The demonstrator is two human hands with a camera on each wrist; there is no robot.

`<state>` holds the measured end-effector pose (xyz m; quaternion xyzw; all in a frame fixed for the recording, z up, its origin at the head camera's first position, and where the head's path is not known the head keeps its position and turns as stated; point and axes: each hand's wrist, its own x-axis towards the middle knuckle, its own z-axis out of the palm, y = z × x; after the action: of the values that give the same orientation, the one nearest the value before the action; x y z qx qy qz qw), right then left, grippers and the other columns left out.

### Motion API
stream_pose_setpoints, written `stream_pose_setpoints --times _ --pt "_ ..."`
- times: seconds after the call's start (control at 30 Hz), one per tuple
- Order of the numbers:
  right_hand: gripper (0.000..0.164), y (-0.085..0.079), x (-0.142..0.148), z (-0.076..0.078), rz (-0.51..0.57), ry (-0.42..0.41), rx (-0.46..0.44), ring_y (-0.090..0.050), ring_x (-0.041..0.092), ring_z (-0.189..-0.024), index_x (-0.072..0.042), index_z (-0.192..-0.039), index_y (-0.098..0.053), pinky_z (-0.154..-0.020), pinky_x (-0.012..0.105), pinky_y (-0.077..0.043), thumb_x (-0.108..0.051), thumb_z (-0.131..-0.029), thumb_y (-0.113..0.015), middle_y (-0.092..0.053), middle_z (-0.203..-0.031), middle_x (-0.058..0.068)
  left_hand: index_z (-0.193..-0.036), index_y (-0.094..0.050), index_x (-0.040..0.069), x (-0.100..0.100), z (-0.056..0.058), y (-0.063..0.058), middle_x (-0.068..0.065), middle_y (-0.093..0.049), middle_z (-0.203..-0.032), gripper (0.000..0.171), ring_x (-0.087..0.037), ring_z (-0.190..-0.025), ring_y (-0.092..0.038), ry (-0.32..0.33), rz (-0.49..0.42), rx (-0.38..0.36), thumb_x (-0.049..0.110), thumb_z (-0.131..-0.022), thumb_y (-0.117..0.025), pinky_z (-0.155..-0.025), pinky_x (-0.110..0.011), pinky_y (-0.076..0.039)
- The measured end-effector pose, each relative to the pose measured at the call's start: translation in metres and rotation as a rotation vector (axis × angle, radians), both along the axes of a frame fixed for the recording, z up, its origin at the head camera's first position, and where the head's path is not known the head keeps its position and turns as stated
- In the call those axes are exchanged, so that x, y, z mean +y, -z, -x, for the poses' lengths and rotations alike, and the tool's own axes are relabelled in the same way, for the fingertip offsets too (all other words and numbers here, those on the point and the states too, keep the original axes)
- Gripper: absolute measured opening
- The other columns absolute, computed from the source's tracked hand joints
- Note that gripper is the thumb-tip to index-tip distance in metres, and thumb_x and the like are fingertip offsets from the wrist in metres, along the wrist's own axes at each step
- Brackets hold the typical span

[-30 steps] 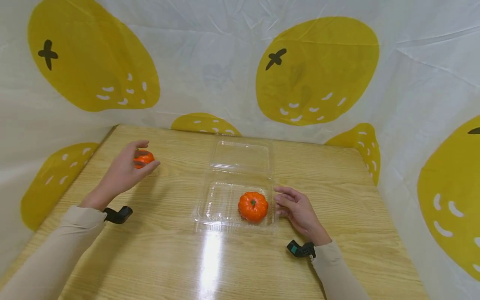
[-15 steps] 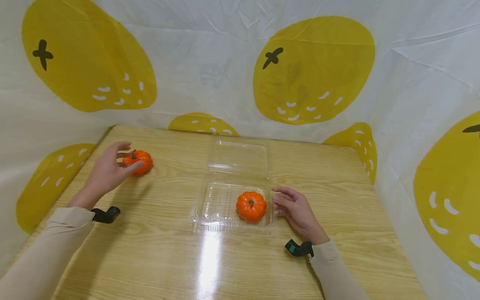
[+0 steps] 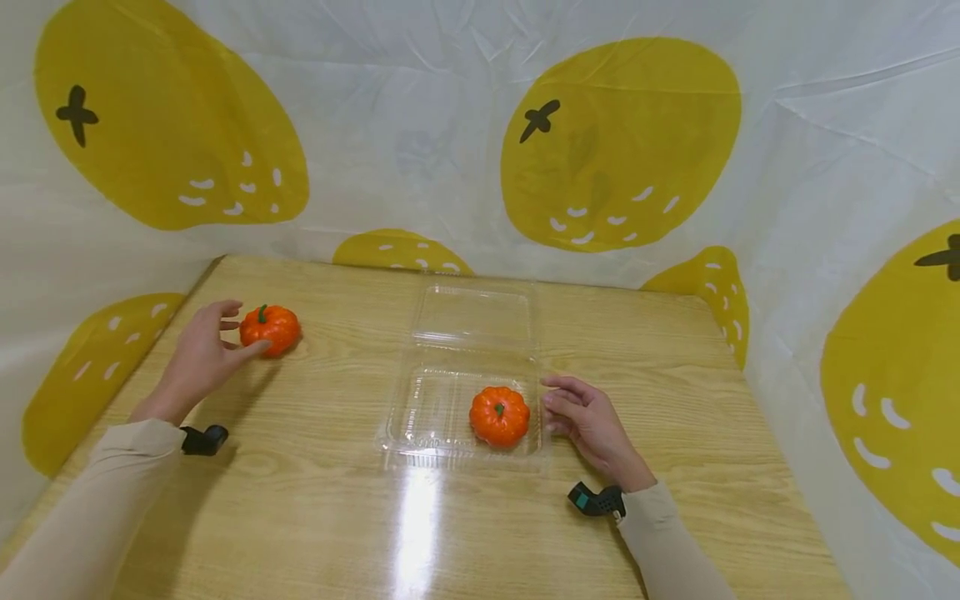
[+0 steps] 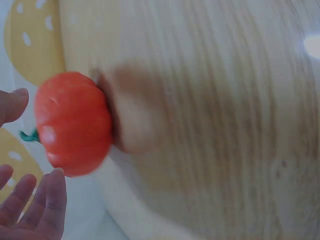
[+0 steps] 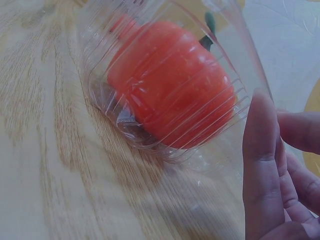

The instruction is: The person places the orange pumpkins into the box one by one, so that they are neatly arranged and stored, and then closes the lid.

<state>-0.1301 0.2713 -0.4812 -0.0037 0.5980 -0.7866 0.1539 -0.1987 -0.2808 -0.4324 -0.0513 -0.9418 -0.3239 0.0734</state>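
Note:
On the table's left side stands an orange toy pumpkin [image 3: 272, 331] with a green stem. My left hand [image 3: 198, 354] is beside it, thumb and fingers spread around its near left side. In the left wrist view, a gap shows between the thumb and the pumpkin [image 4: 75, 125], while one fingertip overlaps its lower edge. A clear plastic clamshell container [image 3: 431, 408] lies with its lid folded back. Inside its right part sits a second orange pumpkin [image 3: 499, 417]. My right hand [image 3: 588, 421] pinches the container's right rim between thumb and fingers, seen closely in the right wrist view.
The container's open lid [image 3: 474, 312] lies flat toward the back of the wooden table [image 3: 322, 517]. A white curtain [image 3: 405, 133] with yellow fruit prints hangs behind the table and at both sides.
My left hand has moved left from in front of the left pumpkin, which now shows almost whole. The right hand and the container stay put; the head view has shifted slightly.

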Motion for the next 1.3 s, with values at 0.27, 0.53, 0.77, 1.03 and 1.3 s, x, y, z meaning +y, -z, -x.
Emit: stream_pose_setpoints --times 0.27,0.53,0.77,1.03,1.3 --pt "0.036 0.0 -0.001 0.0 -0.006 0.005 -0.003 -0.071 0.007 -0.076 0.003 -0.135 -0.056 -0.066 0.023 -0.063 -0.007 -0.101 -0.065 -0.075 -0.09 -0.005 -0.155 -0.03 -0.009 -0.007 0.001 0.011 -0.042 -0.033 -0.147 0.089 -0.057 -0.123 -0.046 -0.058 0.026 -0.05 0.037 -0.094 -0.076 -0.09 -0.068 -0.052" --pt "0.033 0.001 -0.001 -0.001 -0.001 0.003 -0.007 -0.07 0.007 -0.076 0.001 -0.133 -0.057 -0.066 0.023 -0.062 -0.006 -0.101 -0.064 -0.074 -0.092 -0.005 -0.156 -0.025 -0.011 -0.012 0.006 0.021 -0.044 -0.032 -0.146 0.101 -0.057 -0.123 -0.04 -0.101 0.037 -0.087 0.048 -0.092 -0.076 -0.093 -0.069 -0.043" --pt "0.036 0.002 0.0 0.0 -0.008 0.001 -0.007 -0.07 0.007 -0.076 0.002 -0.134 -0.056 -0.066 0.023 -0.062 -0.008 -0.101 -0.065 -0.074 -0.091 -0.005 -0.156 -0.024 -0.009 -0.009 0.01 0.027 -0.042 -0.033 -0.149 0.102 -0.059 -0.125 -0.046 -0.099 -0.001 -0.102 0.049 -0.091 -0.077 -0.098 -0.069 -0.046" --pt "0.036 0.002 0.001 0.0 -0.005 -0.006 0.003 -0.07 0.007 -0.077 0.001 -0.134 -0.056 -0.066 0.023 -0.062 -0.009 -0.101 -0.066 -0.074 -0.091 -0.004 -0.156 -0.023 -0.011 -0.005 0.01 0.03 -0.042 -0.034 -0.149 0.103 -0.053 -0.115 -0.054 -0.08 -0.023 -0.113 0.05 -0.091 -0.076 -0.094 -0.063 -0.051" --pt "0.04 0.002 0.001 0.0 -0.001 0.003 -0.001 -0.07 0.007 -0.076 0.005 -0.136 -0.054 -0.066 0.022 -0.062 -0.008 -0.1 -0.066 -0.074 -0.091 -0.004 -0.154 -0.025 -0.012 -0.003 0.011 0.032 -0.041 -0.036 -0.147 0.101 -0.051 -0.113 -0.055 -0.079 -0.014 -0.108 0.05 -0.092 -0.075 -0.093 -0.061 -0.051"
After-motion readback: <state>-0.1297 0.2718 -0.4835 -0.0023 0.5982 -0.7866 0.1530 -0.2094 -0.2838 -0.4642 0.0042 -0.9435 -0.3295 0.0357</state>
